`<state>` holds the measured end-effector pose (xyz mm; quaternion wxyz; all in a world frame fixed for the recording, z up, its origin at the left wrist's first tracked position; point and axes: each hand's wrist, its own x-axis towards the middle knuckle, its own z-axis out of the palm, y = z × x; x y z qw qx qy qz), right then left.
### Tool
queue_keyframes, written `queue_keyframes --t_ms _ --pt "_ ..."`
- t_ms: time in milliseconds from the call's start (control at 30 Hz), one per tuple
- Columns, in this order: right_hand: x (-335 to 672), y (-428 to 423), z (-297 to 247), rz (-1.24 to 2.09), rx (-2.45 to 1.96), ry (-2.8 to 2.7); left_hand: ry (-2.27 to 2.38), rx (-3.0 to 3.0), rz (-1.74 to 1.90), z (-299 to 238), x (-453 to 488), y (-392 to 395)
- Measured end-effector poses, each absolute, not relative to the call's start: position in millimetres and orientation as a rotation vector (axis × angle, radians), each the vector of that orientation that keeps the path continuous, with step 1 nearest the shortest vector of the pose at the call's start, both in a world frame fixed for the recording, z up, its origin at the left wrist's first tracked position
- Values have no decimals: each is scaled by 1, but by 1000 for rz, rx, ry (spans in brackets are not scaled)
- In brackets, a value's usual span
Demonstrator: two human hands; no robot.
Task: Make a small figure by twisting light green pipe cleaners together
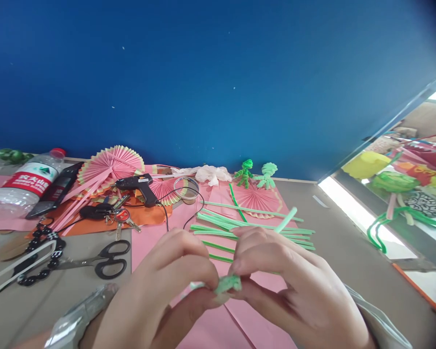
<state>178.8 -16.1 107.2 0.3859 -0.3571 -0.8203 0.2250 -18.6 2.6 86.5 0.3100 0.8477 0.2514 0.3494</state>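
Both my hands meet low in the middle of the view over a pink paper sheet (218, 325). My left hand (167, 286) and my right hand (287, 281) pinch a light green pipe cleaner (228, 283) between thumbs and fingertips; its coiled part sits between them. One end of it sticks up past my right fingers (287, 219). Behind my hands lie several loose green pipe cleaners (240, 228). Two small twisted green figures (256, 175) stand near the blue wall.
On the left lie scissors (101, 259), a black bead chain (39, 252), keys (121, 218), a black glue gun (138, 186) with its cord, a phone (56, 189), a water bottle (25, 182) and pink folded paper fans (109, 167). A tape roll (186, 188) sits mid-table. Colourful craft pieces fill the right side.
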Motion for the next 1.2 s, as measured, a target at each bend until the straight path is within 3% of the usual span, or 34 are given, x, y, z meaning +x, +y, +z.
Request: queue_keyframes --t_ms 233,367,533,833,1067,1200 --pt "176 -20 113 471 -1045 -1994 744 2311 1075 87 -22 1" --pt "170 -17 108 593 -995 -2050 679 2388 1169 84 -20 0" --pt "164 -15 98 766 -954 -1930 727 2334 1122 87 -19 -3" --pt "161 -14 94 794 -1055 -1854 938 2124 909 94 -13 7" --pt "169 -16 96 1287 -1033 -1800 838 1748 704 87 -13 3" --pt "171 -17 97 1382 -942 -1803 792 1606 619 89 -15 3"
